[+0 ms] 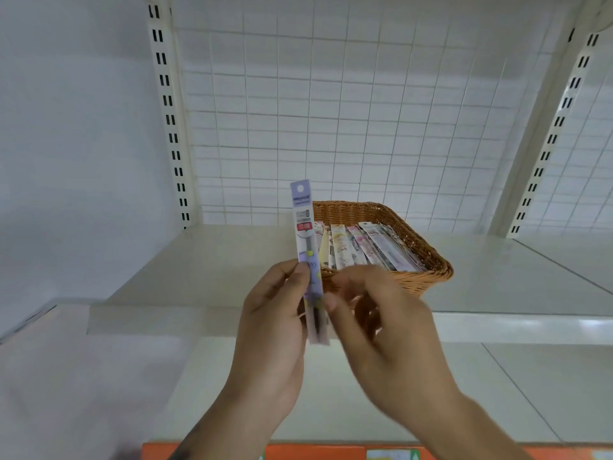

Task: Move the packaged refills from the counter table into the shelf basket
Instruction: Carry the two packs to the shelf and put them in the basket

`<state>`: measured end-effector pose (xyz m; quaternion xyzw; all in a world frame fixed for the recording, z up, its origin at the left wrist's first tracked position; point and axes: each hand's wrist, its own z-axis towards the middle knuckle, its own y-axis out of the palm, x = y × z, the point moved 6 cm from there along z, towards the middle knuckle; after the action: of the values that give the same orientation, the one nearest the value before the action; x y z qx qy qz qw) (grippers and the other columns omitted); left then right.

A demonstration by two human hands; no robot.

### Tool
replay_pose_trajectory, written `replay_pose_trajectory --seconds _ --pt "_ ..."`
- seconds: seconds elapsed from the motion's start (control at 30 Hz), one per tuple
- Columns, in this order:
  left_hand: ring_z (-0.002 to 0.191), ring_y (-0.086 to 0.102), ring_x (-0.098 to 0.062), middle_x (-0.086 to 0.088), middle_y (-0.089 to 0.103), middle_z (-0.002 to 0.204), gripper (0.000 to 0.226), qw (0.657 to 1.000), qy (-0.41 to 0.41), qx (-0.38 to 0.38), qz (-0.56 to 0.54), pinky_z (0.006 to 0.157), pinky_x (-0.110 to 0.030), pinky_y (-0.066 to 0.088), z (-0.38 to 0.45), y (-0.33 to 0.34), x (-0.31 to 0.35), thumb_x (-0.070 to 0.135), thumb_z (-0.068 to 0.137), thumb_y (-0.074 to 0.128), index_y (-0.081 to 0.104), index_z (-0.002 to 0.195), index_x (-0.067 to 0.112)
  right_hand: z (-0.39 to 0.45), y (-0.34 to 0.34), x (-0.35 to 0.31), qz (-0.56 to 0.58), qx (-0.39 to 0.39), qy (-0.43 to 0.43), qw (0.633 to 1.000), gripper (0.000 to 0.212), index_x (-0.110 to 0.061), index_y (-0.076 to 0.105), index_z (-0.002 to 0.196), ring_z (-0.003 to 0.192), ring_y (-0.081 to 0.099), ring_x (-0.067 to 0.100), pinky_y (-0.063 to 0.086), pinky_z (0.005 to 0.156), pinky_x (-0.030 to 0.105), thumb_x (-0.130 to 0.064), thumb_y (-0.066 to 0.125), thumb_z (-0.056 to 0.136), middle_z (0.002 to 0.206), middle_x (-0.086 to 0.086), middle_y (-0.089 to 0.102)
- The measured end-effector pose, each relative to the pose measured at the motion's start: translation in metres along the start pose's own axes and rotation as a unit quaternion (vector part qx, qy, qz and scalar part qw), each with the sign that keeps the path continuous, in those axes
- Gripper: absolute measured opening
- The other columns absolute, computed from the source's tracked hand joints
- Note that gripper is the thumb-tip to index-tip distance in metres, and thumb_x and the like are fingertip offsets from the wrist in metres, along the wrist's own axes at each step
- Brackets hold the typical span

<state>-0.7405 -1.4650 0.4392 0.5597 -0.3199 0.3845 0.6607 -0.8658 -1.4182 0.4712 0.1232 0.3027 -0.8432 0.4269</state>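
We hold one packaged refill (306, 247) upright between our hands, in front of the shelf basket's near left corner. Our left hand (272, 330) grips its lower half, thumb on the front; our right hand (381, 327) is blurred, its thumb touching the pack's lower right edge, and we cannot tell whether it pinches it. The pack is a narrow lilac strip with a round hang hole at 12 o'clock and a small red label; its writing is too small to read. The wicker shelf basket (418, 247) at 1 o'clock holds more refill packs (365, 247), lying side by side.
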Motion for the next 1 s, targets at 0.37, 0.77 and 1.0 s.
replay_pose_trajectory --seconds 0.37,0.77,1.0 --pt "0.103 0.066 -0.007 0.021 0.072 0.107 0.025 0.888 0.268 0.023 0.373 0.088 -0.025 0.052 -0.002 -0.009 0.021 0.046 0.1 0.052 0.071 0.112 0.035 0.041 -0.032 0.026 0.007 0.035 0.118 0.992 0.017 -0.035 0.071 0.101 0.062 0.062 0.01 0.05 0.061 0.031 -0.02 0.069 0.093 0.077 -0.018 0.07" --pt "0.12 0.059 -0.021 0.004 0.069 0.12 0.051 0.622 0.317 0.033 0.716 0.121 -0.049 0.023 0.011 -0.037 -0.025 0.053 0.104 0.038 0.059 0.14 0.024 0.105 -0.006 0.085 -0.179 -0.183 0.303 0.918 0.013 -0.021 0.079 0.101 0.087 0.058 0.014 0.038 0.058 0.02 -0.016 0.069 0.094 0.102 -0.008 0.065" --pt "0.122 0.059 -0.025 0.003 0.068 0.122 0.049 0.609 0.33 0.021 0.721 0.121 -0.053 0.025 0.008 -0.04 -0.027 0.05 0.105 0.037 0.065 0.134 0.024 0.103 -0.002 0.084 -0.233 -0.194 0.289 0.908 0.018 -0.025 0.08 0.097 0.095 0.057 0.018 0.038 0.058 0.019 -0.016 0.065 0.095 0.129 0.001 0.066"
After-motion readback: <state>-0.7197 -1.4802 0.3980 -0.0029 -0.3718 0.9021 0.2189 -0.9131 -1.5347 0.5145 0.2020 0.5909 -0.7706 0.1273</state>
